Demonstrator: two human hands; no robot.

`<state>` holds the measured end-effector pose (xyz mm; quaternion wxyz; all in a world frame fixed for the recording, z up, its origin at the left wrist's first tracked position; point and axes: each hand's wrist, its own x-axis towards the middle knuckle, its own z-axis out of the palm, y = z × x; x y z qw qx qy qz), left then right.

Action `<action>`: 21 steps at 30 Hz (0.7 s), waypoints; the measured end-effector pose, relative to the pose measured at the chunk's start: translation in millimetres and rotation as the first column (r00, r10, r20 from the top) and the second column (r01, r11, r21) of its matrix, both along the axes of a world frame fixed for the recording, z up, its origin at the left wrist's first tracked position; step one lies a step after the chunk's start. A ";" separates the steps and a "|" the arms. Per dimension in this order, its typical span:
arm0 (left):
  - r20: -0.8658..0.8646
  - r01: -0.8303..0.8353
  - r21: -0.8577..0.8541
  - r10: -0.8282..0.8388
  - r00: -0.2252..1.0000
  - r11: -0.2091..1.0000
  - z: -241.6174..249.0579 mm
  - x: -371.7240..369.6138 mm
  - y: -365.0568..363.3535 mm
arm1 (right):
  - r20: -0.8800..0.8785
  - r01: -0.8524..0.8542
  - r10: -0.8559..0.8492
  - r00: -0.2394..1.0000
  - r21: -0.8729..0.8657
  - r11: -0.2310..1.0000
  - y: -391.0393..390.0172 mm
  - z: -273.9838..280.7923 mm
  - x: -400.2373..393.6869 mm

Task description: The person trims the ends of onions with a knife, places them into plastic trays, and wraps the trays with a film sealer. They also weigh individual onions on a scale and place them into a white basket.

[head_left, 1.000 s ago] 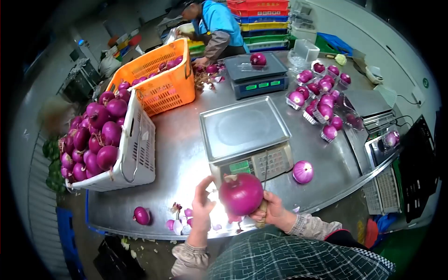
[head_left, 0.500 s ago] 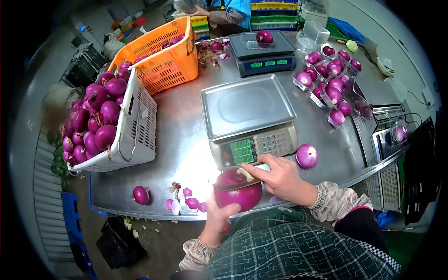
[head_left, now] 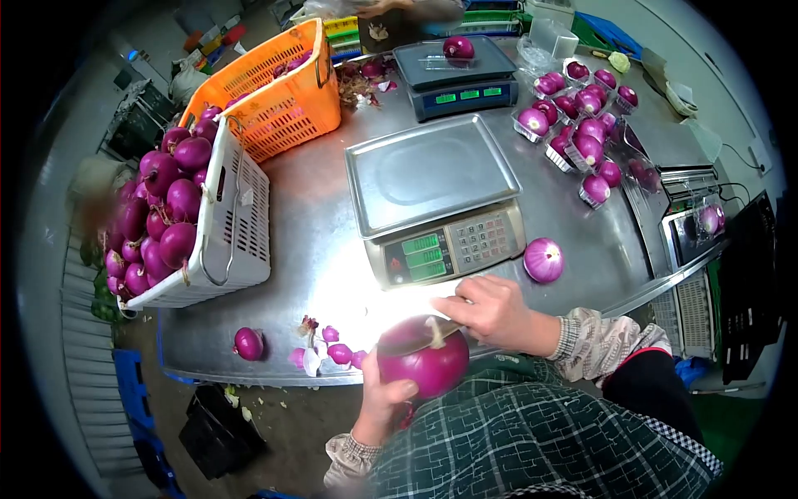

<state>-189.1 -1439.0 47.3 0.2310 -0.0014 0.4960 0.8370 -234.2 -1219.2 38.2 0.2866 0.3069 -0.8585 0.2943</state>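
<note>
My left hand (head_left: 384, 399) cups a large red onion (head_left: 431, 370) from below and the left, above the front edge of the steel table. In my right hand (head_left: 490, 312) is a knife, fingers closed round its handle. The knife blade (head_left: 405, 336) lies across the upper side of the onion, by its pale root tuft (head_left: 435, 331). Just beyond my hands stands a scale (head_left: 432, 179) with a bare platform. A peeled purple onion (head_left: 544, 260) sits to its right. Left of my hands lie onion skins (head_left: 312, 358) and a small onion (head_left: 248, 343).
A white crate (head_left: 241, 216) heaped with red onions stands at the left, an orange crate (head_left: 295, 112) behind it. A second scale (head_left: 465, 91) bears an onion (head_left: 458, 47). Several packed onions (head_left: 588, 150) fill the right. A co-worker's blurred arm (head_left: 407, 8) shows at the back.
The view has shifted slightly, so the table things sit higher. The knife has moved toward the onion's upper side, and the onion has tilted a little. The co-worker's arm has moved.
</note>
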 end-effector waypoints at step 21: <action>-0.911 -0.832 -0.389 -0.299 0.284 0.395 -10.8 -13.5 -5.3 | 0.798 0.264 0.364 0.480 -0.527 0.808 -2.2 -70.7 5.8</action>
